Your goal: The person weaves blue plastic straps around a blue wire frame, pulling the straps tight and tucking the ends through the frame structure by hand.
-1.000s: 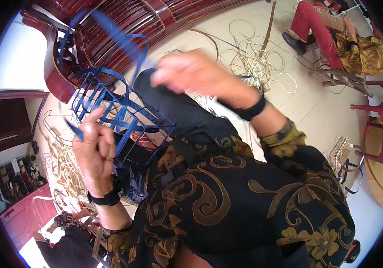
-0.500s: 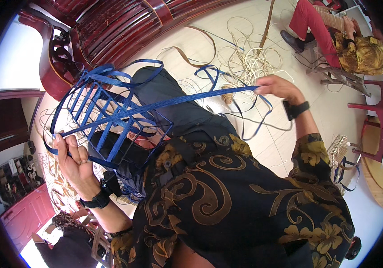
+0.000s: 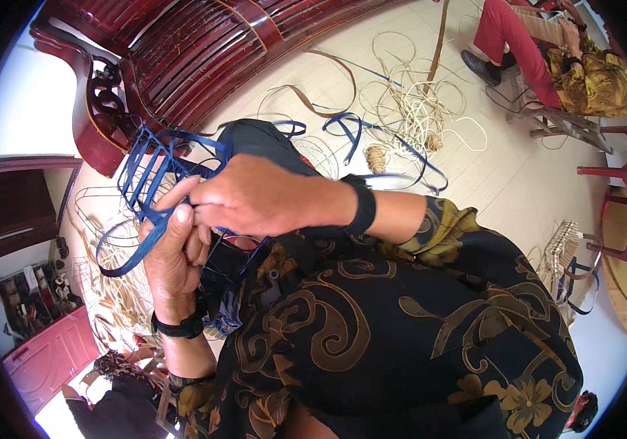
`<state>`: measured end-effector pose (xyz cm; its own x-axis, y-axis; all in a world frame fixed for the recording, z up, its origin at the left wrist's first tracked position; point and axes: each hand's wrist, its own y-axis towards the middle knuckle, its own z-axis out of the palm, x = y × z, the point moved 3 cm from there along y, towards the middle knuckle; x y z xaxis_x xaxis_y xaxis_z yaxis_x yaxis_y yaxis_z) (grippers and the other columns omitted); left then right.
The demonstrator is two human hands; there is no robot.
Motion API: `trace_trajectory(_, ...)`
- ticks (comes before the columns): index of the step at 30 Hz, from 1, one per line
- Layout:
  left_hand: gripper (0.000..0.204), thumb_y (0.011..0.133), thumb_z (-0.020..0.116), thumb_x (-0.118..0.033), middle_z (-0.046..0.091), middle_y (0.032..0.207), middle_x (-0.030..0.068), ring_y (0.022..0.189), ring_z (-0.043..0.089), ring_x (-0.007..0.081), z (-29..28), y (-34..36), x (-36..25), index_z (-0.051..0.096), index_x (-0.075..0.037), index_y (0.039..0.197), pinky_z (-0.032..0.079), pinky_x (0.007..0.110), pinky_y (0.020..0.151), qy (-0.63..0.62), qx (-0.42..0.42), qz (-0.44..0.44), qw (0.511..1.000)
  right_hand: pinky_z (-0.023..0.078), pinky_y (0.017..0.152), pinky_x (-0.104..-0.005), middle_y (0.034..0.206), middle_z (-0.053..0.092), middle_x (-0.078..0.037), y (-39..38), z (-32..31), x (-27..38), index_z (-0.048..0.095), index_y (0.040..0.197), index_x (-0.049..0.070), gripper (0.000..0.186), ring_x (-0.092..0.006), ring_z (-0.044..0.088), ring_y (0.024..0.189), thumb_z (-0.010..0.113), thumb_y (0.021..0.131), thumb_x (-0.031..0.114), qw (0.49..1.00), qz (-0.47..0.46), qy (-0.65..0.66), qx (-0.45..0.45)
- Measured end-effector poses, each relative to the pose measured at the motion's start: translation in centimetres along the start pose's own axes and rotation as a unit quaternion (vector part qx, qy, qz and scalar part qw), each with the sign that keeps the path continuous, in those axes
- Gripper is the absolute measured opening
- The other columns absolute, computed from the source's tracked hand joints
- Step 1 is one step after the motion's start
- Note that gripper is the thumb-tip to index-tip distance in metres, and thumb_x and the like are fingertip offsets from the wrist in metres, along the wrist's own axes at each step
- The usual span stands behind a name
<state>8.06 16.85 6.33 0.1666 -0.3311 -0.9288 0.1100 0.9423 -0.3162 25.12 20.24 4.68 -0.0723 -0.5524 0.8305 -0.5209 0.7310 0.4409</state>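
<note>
A wire frame basket [image 3: 143, 164] wrapped with blue strips stands over my lap at the left. My left hand [image 3: 174, 256] is closed at its near side, thumb and fingers pinching a flat blue strip [image 3: 134, 256] that hangs in a loop to the left. Reaching across, my right hand [image 3: 269, 194] has its fingers closed against the same spot, just by the left thumb. Blue strip shows between the two hands, though the right fingertips are partly covered. Part of the basket lies hidden behind both hands.
A dark red wooden bench [image 3: 203, 58] stands ahead. Pale cane coils [image 3: 416, 95] and brown and blue strips lie on the tiled floor. At the upper right a seated person [image 3: 540, 66] works. Another person [image 3: 119, 399] sits lower left. A red stool [image 3: 621, 172] stands right.
My right hand has come from far out at the right, where it held the blue strip stretched taut, in to my left hand. The taut span is gone, and a loop hangs left.
</note>
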Motion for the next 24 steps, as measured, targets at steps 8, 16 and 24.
trace_trajectory(8,0.023,0.103,0.051,-0.025,0.054,0.064,0.0059,0.037,0.020,0.0037,-7.2,0.5,-0.8,0.057,-0.005,0.095,0.014,0.021,0.035,-0.135,-0.150,0.057,0.978,0.041,0.053,-0.0313,0.062,0.051,-0.002,-13.8,-8.0,-9.3,0.054,0.080,0.005,0.036,-0.0144,0.050,0.056,0.052,0.099,0.036,0.965,0.217,0.012,0.150)
trace_trajectory(16,0.027,0.101,0.053,-0.020,0.058,0.070,0.0094,0.037,0.021,0.0030,-8.2,1.4,-0.2,0.058,0.006,0.108,0.015,0.019,0.035,-0.159,-0.144,0.049,0.975,0.041,0.055,-0.0245,0.063,0.056,0.002,-37.7,-24.1,-10.8,0.064,0.081,0.005,0.029,-0.0087,0.050,0.057,0.057,0.097,0.029,0.807,0.555,-0.027,-0.199)
trace_trajectory(24,0.028,0.095,0.058,-0.014,0.056,0.064,0.0076,0.038,0.026,0.0021,-2.3,1.3,-0.2,0.059,0.006,0.115,0.018,0.019,0.034,-0.046,-0.008,-0.056,0.997,0.039,0.053,-0.0214,0.073,0.056,0.004,-13.0,-11.8,-6.2,0.063,0.089,0.009,0.026,-0.0061,0.047,0.058,0.054,0.098,0.032,0.914,0.342,0.096,-0.195)
